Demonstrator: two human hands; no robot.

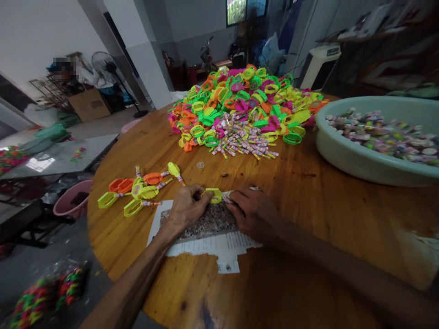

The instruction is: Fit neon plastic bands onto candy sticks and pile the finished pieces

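Observation:
My left hand (190, 203) pinches the left end of a yellow plastic ring-shaped piece (216, 196), which looks like a toy watch band. At the right end of that piece, my right hand (252, 212) has its fingers closed on a small printed candy tube (227, 197), mostly hidden by the fingers. Both hands are above a speckled stone slab (212, 221), which lies on torn white printed card (228, 266). Left of my left hand are several yellow and orange pieces (146, 192) with printed tubes attached.
A heap of colourful plastic pieces (236, 98) covers the far side of the round wooden table (308, 274), with printed tubes (245, 141) piled before it. A pale green basin (373, 169) of small wrapped items stands at the right. A pink tub (72, 201) is beyond the left edge.

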